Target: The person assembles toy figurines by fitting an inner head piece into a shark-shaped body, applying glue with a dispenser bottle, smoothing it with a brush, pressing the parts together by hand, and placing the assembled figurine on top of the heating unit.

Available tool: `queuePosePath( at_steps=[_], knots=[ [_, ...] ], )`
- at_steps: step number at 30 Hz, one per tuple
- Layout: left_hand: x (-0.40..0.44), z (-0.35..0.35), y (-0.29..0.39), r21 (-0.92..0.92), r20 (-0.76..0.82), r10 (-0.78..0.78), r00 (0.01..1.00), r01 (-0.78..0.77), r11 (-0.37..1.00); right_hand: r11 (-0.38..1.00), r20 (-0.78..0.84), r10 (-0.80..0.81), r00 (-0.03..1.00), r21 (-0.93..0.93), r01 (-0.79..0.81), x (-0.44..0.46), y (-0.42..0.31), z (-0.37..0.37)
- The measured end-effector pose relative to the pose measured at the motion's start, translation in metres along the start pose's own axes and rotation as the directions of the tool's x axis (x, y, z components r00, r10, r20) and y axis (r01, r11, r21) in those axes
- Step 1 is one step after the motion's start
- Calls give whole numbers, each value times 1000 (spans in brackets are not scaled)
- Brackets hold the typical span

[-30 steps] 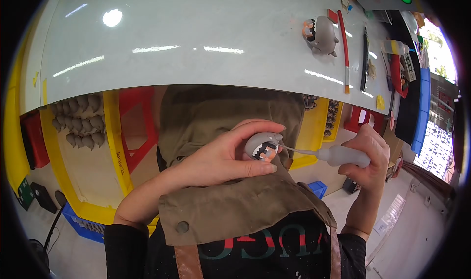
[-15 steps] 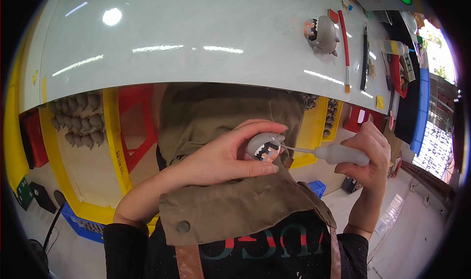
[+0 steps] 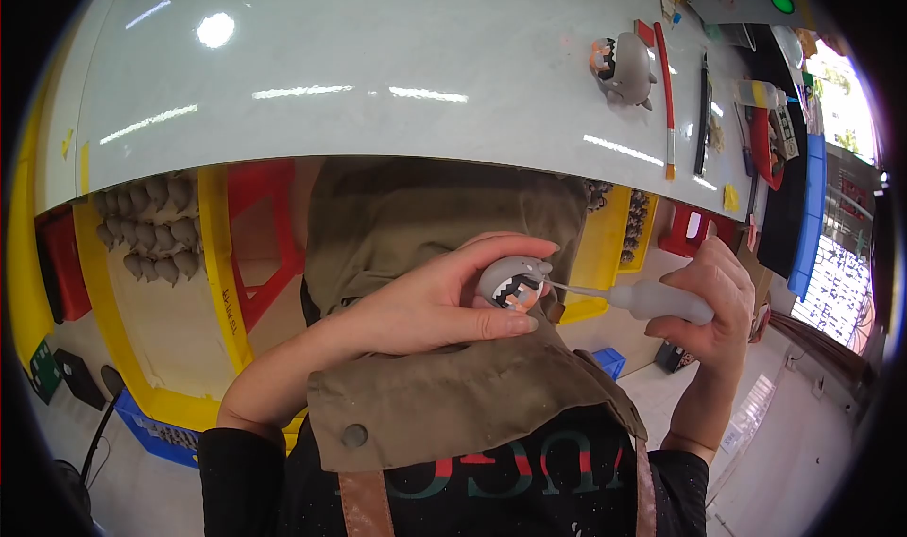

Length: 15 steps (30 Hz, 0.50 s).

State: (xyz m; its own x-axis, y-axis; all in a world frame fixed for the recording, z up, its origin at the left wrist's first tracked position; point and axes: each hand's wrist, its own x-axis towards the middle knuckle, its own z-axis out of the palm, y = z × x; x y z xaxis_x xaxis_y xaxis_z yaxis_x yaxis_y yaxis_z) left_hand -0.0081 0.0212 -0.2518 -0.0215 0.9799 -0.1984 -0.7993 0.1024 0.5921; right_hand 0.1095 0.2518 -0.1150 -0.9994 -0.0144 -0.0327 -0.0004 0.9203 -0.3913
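Observation:
Over my lap, my left hand (image 3: 463, 296) holds a small grey shark-like figure (image 3: 511, 284) between thumb and fingers, its black, white and orange front facing up. Closed around a translucent squeeze bottle (image 3: 652, 300) is my right hand (image 3: 710, 301), to the right of the figure. The bottle's thin nozzle points left, and its tip meets or nearly meets the figure's right side. On the white table, a second grey figure (image 3: 628, 69) lies on its side beside a red-handled brush (image 3: 667, 102).
Yellow trays (image 3: 227, 296) of grey parts sit below the table at left, with more at right. A red stool (image 3: 260, 239) is near my lap. Bottles, a red container (image 3: 763, 150) and tools line the table's right end. A blue crate (image 3: 156, 433) stands lower left.
The figure and my left hand have shifted very slightly right. The bottle stays in my right hand, its nozzle still at the figure's right side.

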Motion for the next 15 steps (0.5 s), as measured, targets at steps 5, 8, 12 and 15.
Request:
queuePosePath(
  at_steps=[5, 8, 12, 15],
  knots=[
    [0, -1, -1, -8, 6, 8, 1000, -8, 1000, 1000, 9, -8, 1000, -14, 8, 1, -2, -1],
    [0, -1, -2, -2, 12, 1, 1000, -1, 1000, 1000, 4, -19, 1000, -12, 19, 1, -2, -1],
    [0, -2, -2, 15, 20, -2, 1000, 1, 1000, 1000, 4, -24, 1000, -18, 24, 1, -3, -1],
    [0, -2, -2, 7, 24, -2, 1000, 2, 1000, 999, 12, -20, 1000, -31, 21, 0, -4, -2]
  ],
)
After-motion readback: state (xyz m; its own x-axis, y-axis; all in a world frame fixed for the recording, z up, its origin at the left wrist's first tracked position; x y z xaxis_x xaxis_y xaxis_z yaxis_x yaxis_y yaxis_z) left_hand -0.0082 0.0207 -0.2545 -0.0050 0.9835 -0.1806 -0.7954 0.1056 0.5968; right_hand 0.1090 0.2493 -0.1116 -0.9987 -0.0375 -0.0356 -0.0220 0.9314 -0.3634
